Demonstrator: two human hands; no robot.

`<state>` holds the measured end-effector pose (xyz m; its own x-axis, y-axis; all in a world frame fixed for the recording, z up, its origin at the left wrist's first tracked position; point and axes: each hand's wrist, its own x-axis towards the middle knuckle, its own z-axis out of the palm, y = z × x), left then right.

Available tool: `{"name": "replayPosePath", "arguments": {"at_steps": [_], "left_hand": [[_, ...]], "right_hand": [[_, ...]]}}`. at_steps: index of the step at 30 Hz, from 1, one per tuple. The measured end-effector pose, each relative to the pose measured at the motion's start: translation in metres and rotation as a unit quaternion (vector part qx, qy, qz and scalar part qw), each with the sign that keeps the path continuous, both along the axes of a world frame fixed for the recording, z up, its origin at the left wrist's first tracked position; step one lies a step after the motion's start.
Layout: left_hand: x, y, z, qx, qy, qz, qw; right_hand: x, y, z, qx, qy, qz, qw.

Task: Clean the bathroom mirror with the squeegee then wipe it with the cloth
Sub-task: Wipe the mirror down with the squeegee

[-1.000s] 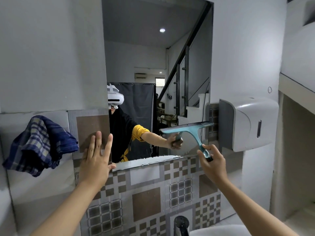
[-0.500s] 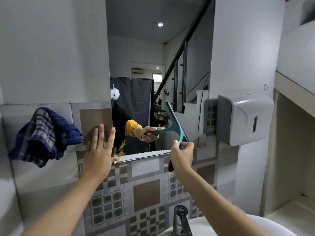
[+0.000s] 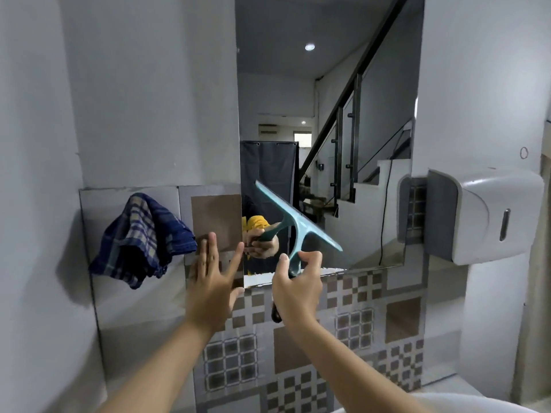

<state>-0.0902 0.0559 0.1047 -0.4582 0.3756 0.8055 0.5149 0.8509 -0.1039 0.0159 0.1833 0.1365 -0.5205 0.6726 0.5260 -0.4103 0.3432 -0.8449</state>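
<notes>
- A checked cloth (image 3: 140, 236) hangs on the wall, left of the mirror (image 3: 328, 129); soft and light, likely easy to gather anywhere.
- The left hand (image 3: 213, 281) lies flat, fingers spread, on the tiles at the mirror's lower left corner.
- The right hand (image 3: 296, 289) grips the handle of the squeegee (image 3: 298, 225), its blade slanted on the lower glass; stiff and light, probably.
- A dispenser (image 3: 483, 216) crowds the right edge; glass above is open.
</notes>
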Motion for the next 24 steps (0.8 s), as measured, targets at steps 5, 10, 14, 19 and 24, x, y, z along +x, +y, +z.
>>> {"name": "replayPosePath", "arguments": {"at_steps": [5,10,14,19,24], "left_hand": [[-0.003,0.001,-0.001,0.001,-0.006,0.015,1.000],[-0.006,0.000,-0.002,0.008,0.004,0.011,1.000],[-0.007,-0.002,-0.004,0.002,0.013,0.006,1.000],[-0.007,-0.002,-0.004,-0.001,0.014,0.014,1.000],[-0.008,-0.002,-0.005,-0.001,0.020,0.015,1.000]], "right_hand": [[0.002,0.015,-0.018,0.104,0.012,-0.016,0.994],[0.003,0.049,-0.034,0.222,0.002,-0.036,0.974],[0.005,0.080,-0.045,0.308,-0.016,-0.045,0.950],[0.005,0.125,-0.047,0.394,-0.028,-0.046,0.918],[0.009,0.163,-0.046,0.446,-0.032,-0.076,0.891]]}}
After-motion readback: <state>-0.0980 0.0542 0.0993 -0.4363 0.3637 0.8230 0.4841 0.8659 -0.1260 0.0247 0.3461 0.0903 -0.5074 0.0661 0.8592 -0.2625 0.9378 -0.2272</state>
